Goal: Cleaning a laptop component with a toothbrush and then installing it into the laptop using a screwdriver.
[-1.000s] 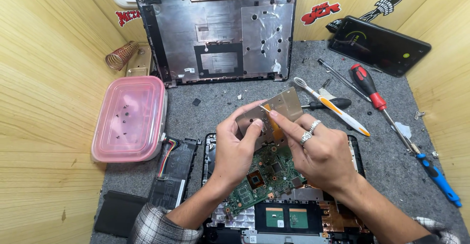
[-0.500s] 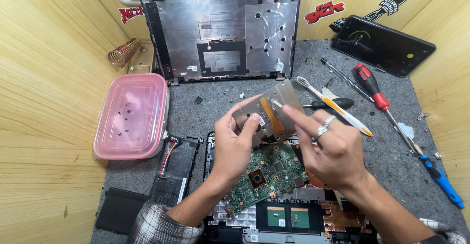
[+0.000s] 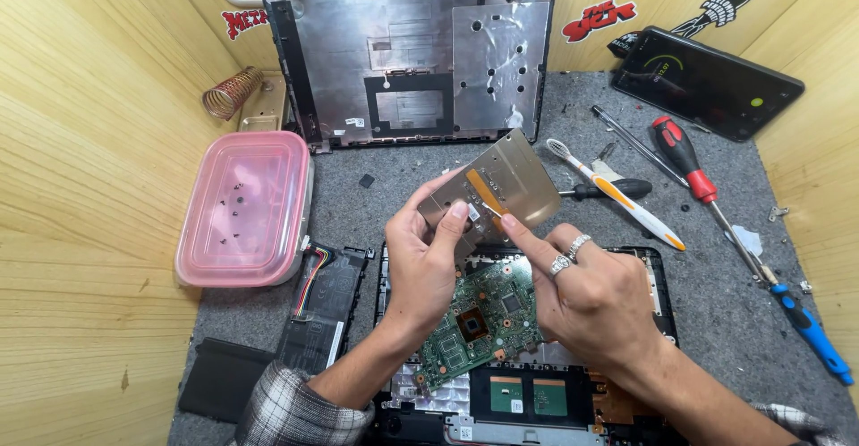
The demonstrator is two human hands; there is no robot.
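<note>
Both of your hands hold the metal plate [image 3: 497, 186] above the green circuit board [image 3: 479, 321]: left hand [image 3: 429, 263] pinching its edge steady, right hand [image 3: 591, 289] pressing its orange strip [image 3: 486, 194], likely to free it.

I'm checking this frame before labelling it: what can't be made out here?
- Head view: the far face of the metal shield plate, turned away, and its lower edge behind the left hand and right hand.
- The open laptop base: hidden by both hands and cut by the bottom edge.
- Screws in the pink container: too small to tell apart.
</note>
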